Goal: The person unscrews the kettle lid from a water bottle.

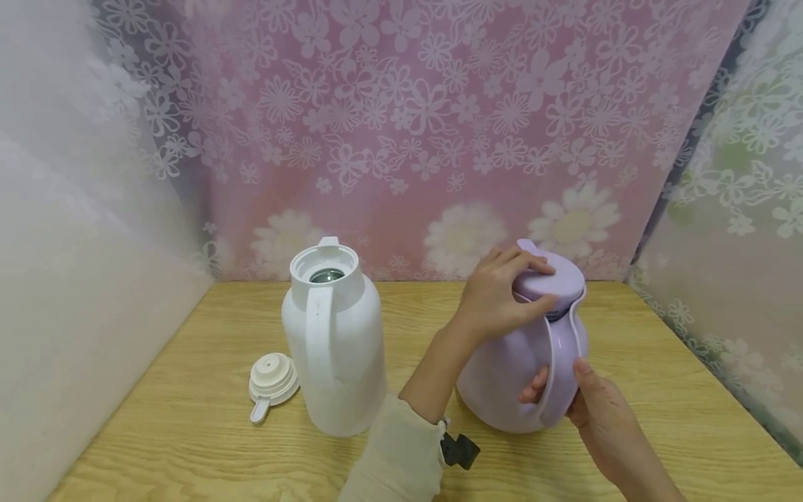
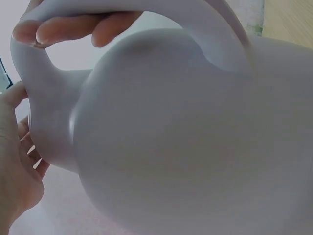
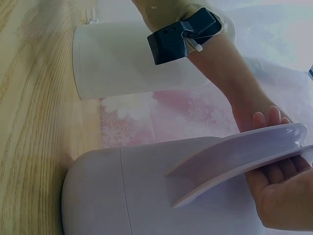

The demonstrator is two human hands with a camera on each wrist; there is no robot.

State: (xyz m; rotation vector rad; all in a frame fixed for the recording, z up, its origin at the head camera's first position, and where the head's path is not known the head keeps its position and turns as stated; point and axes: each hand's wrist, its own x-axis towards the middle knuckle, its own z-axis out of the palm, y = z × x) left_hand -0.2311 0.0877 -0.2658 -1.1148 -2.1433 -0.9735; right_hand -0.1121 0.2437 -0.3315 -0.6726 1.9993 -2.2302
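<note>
A lilac thermos jug (image 1: 502, 376) stands upright on the right side of the table, its handle (image 1: 561, 369) toward me. My left hand (image 1: 502, 293) lies over its round lid (image 1: 555, 279), thumb on the near side and fingers across the top. Below the lid's near edge, by the handle, a dark strip shows. My right hand (image 1: 605, 411) grips the handle, and its fingertips come through the handle's opening, as the left wrist view also shows. Left of it stands a white thermos jug (image 1: 341, 348) with its mouth uncovered. Beside that jug lies a cream stopper (image 1: 273, 380).
The wooden table (image 1: 207, 446) meets a pink flowered curtain (image 1: 401, 139) at the back. Pale sheets hang on the left and right sides. A black wrist camera (image 1: 459, 450) is strapped to the left wrist, close to the lilac jug.
</note>
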